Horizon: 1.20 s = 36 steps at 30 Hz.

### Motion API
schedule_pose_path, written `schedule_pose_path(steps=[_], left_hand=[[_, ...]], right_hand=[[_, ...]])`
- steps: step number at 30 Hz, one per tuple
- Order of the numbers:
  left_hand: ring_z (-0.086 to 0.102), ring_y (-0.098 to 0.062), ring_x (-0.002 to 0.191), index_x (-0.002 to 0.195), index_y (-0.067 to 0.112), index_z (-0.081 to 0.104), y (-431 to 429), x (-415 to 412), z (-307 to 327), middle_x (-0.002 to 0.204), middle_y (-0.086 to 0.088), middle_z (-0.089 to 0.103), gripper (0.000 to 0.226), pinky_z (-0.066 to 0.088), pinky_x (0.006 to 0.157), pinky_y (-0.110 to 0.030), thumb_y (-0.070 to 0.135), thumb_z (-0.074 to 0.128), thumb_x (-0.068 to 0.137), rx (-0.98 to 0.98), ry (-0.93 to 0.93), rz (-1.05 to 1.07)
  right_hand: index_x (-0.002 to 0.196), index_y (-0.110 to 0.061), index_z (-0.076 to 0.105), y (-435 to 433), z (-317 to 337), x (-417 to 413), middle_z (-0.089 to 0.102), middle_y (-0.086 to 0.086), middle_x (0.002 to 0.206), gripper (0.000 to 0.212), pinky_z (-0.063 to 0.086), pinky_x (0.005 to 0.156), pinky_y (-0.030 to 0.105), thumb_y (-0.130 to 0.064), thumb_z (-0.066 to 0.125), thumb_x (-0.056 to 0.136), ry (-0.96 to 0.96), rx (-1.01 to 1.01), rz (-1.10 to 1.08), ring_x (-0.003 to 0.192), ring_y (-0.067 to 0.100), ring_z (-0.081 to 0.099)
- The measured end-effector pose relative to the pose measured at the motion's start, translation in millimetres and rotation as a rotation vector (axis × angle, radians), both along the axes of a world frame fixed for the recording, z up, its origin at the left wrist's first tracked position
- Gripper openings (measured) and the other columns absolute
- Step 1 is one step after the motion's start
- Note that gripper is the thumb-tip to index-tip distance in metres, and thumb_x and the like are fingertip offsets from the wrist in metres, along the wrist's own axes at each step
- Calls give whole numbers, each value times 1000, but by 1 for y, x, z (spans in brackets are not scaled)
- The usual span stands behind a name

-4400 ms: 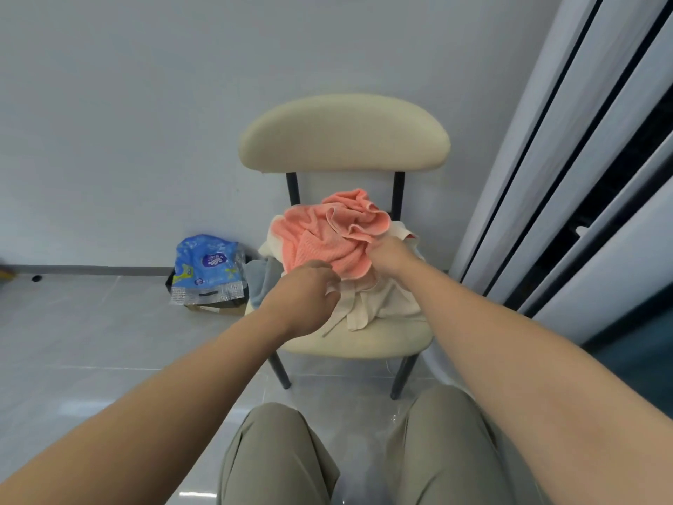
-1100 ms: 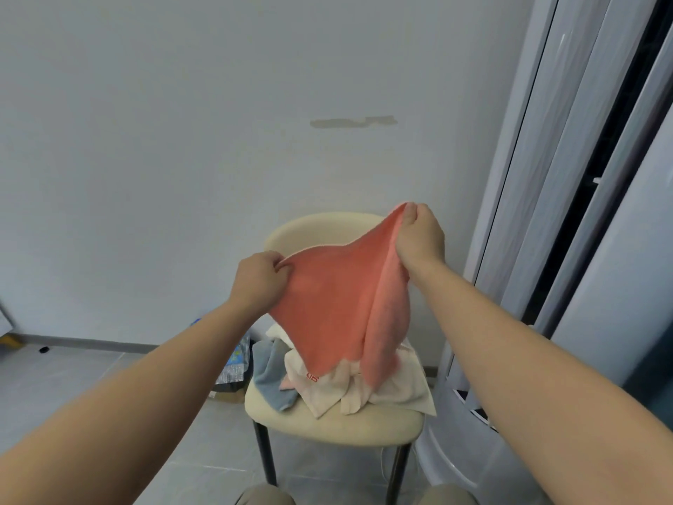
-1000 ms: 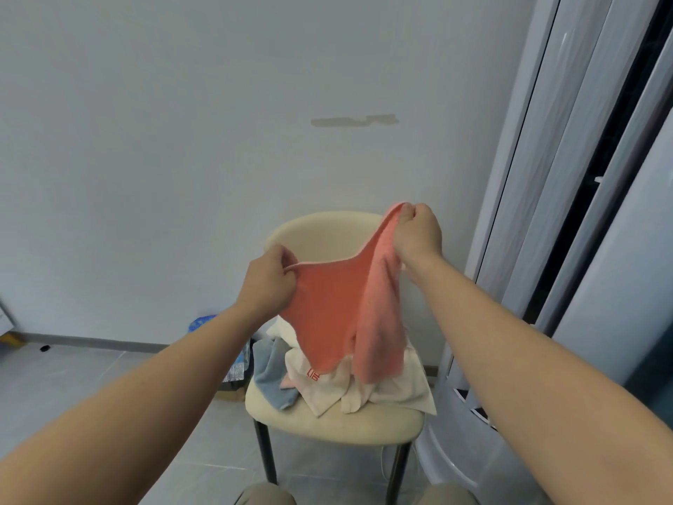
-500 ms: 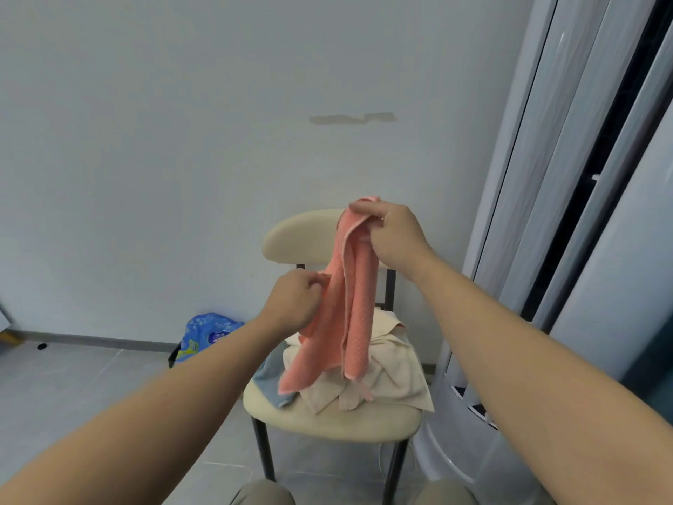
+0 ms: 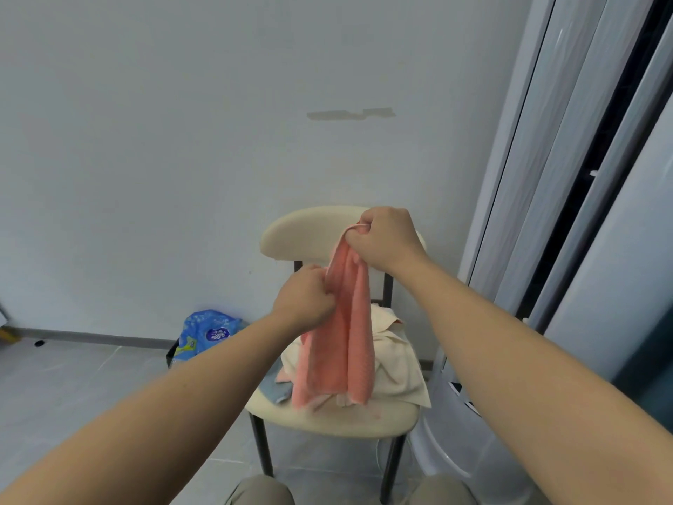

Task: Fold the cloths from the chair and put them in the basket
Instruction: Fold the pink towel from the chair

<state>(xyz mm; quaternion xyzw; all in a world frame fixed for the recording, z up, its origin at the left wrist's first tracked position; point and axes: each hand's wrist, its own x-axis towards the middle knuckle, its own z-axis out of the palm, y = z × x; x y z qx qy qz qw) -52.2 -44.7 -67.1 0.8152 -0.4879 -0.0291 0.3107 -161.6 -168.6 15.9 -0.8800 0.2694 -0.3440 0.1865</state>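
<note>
A pink cloth [image 5: 342, 344] hangs folded lengthwise in the air above a cream chair [image 5: 309, 233]. My right hand [image 5: 382, 240] grips its top end in front of the chair back. My left hand [image 5: 304, 298] pinches the cloth's left edge a little lower. On the seat lies a heap with a cream cloth [image 5: 395, 353] and a blue cloth [image 5: 276, 390] at its left. No basket is in view.
A blue printed plastic bag [image 5: 205, 333] sits on the grey tiled floor left of the chair, against the wall. A tall white unit [image 5: 582, 176] with dark gaps stands close on the right. My knees show at the bottom edge.
The pink cloth, spread wide between my hands a second ago, now hangs as a narrow strip. My hands came together, the left one moving lower under the right.
</note>
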Motion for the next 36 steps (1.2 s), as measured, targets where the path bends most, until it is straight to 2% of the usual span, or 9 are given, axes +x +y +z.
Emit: schedule_pose_path(steps=[2,6,11,14,17,21,26,29,36], left_hand=[[47,-27,63,54,14,34,3,6,-5,64,-4,47,31,29,51,-33,7,51,79,29,28,72],[46,-22,60,56,17,39,11,26,-12,62,-5,50,42,34,53,-33,21,48,97,98,56,102],[47,-11,58,53,28,52,25,39,-9,58,6,54,45,35,55,-27,17,50,97,171,54,74],[46,-17,58,60,13,61,26,43,-6,54,1,52,38,38,59,-33,32,52,91,109,26,112],[63,-20,69,76,17,78,26,40,4,69,-2,71,31,49,69,-38,39,58,86,-12,-34,95],[63,1,71,90,21,83,20,26,18,87,7,79,15,48,67,-16,20,68,88,-91,-87,7],[55,25,67,91,21,83,19,19,20,88,10,78,18,38,62,-1,11,70,84,-81,-61,-77],[53,29,73,94,23,83,25,25,18,91,15,77,31,37,67,2,1,66,81,8,-68,-95],[66,10,92,90,38,83,31,35,11,93,30,74,38,51,83,-16,8,61,80,90,-29,-30]], right_hand=[[51,-12,33,-5,-1,-4,33,3,49,38,28,52,35,-17,57,80,2,24,-18,50,17,29],[52,-17,26,-17,-6,-13,25,2,53,41,23,53,35,-15,55,81,21,56,-25,54,19,23],[56,-12,45,-36,-20,-23,46,3,58,30,32,50,28,-22,56,81,234,112,-182,55,22,44],[78,-14,61,-36,-32,-28,55,3,77,16,47,66,29,-27,54,82,431,108,-247,75,30,57],[106,-20,70,-33,-47,-27,65,7,110,43,57,87,38,-28,52,68,590,134,-176,99,32,63],[132,-33,60,-17,-64,-24,56,-5,125,66,54,95,38,-36,73,67,576,207,191,110,19,60],[95,-33,71,0,-81,-11,66,-11,82,5,50,75,32,-34,68,91,340,205,314,83,14,62],[92,-21,74,-4,-85,-10,61,-8,77,14,40,70,28,-28,63,95,337,160,234,80,16,58],[83,-13,75,-17,-90,-16,73,10,89,14,56,70,32,-13,61,86,526,169,22,86,27,69]])
